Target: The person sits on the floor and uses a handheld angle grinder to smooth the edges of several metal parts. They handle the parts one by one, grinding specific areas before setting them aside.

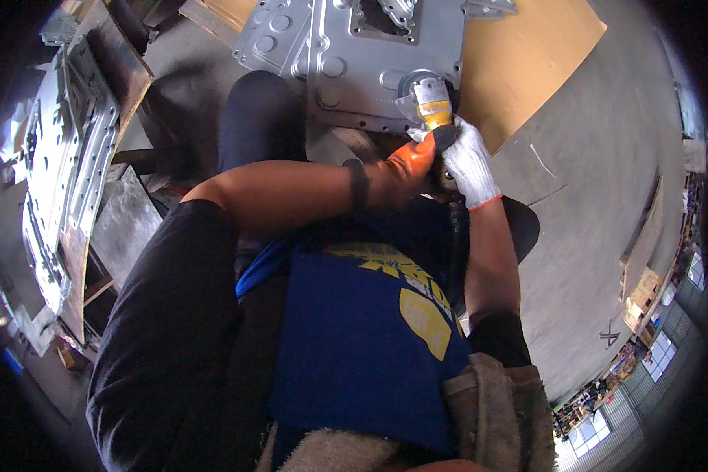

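A yellow and silver angle grinder (pixel 433 102) sits over the lower right corner of a grey cast-metal plate (pixel 358 86), its disc side close to or on the surface. My right hand (pixel 473 164), in a white knit glove with an orange cuff edge, is wrapped round the grinder's body. From the left comes my left hand (pixel 411 160) in an orange glove, closed against the same tool just below its head. The hands partly hide the grinder's rear end, and the left fingertips are hard to see.
A second cast-metal plate (pixel 271 35) lies beside the first, to the left. Brown cardboard (pixel 527 59) spreads under and right of them. Several flat metal parts (pixel 71 149) lean in a stack at far left. Grey floor (pixel 582 212) extends to the right, with wooden boards (pixel 645 224) beyond.
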Tool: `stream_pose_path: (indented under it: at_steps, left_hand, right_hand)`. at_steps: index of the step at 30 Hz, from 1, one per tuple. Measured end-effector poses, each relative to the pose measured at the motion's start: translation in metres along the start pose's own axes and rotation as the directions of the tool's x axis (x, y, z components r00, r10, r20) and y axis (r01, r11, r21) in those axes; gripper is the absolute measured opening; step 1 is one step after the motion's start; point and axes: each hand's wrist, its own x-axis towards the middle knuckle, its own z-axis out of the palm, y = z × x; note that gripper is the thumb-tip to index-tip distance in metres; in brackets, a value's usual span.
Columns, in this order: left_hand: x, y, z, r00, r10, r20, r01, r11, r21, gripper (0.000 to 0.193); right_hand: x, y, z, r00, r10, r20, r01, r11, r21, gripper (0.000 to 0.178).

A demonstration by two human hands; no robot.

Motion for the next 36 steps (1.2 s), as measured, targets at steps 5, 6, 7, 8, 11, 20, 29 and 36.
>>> stream_pose_path:
  at_steps: [5, 6, 7, 8, 11, 20, 29, 36]
  left_hand:
    - [0.002, -0.006, -0.012, 0.993, 0.086, 0.075, -0.085, 0.996, -0.012, 0.044]
    - [-0.002, -0.006, -0.007, 0.993, 0.116, 0.037, -0.118, 0.99, 0.082, 0.044]
    - [-0.008, -0.004, 0.001, 0.989, 0.149, 0.001, -0.147, 0.973, 0.176, 0.044]
    - [-0.01, -0.005, 0.002, 0.979, 0.201, 0.009, -0.196, 0.944, 0.264, 0.045]
    - [-0.003, -0.01, -0.012, 0.981, 0.18, 0.072, -0.191, 0.961, 0.198, 0.047]
    - [0.003, -0.01, -0.006, 0.981, 0.179, -0.078, -0.158, 0.963, 0.22, 0.056]
    - [-0.006, 0.015, 0.02, 0.979, 0.036, -0.202, -0.01, 0.992, 0.126, 0.043]
    - [0.007, 0.0, -0.017, 0.984, 0.157, -0.084, -0.134, 0.963, 0.234, 0.068]
  right_hand:
    - [-0.017, -0.025, -0.003, 0.997, -0.07, 0.043, 0.066, 0.994, 0.089, 0.062]
    - [-0.011, -0.015, 0.001, 0.996, -0.092, -0.002, 0.092, 0.995, 0.033, 0.061]
    - [-0.009, -0.008, 0.0, 0.998, -0.062, -0.011, 0.062, 0.997, 0.035, 0.06]
    - [-0.008, -0.002, -0.001, 0.999, -0.032, -0.019, 0.033, 0.999, 0.037, 0.059]
    - [-0.014, -0.017, -0.003, 0.999, -0.029, -0.018, 0.028, 0.999, -0.037, 0.06]
    - [0.004, 0.012, 0.006, 1.0, -0.012, -0.006, 0.012, 1.0, 0.022, 0.067]
    - [-0.001, -0.018, -0.003, 1.0, -0.014, -0.022, 0.014, 1.0, -0.015, 0.058]
    - [0.018, 0.008, 0.01, 0.989, -0.149, 0.007, 0.149, 0.989, -0.017, 0.048]
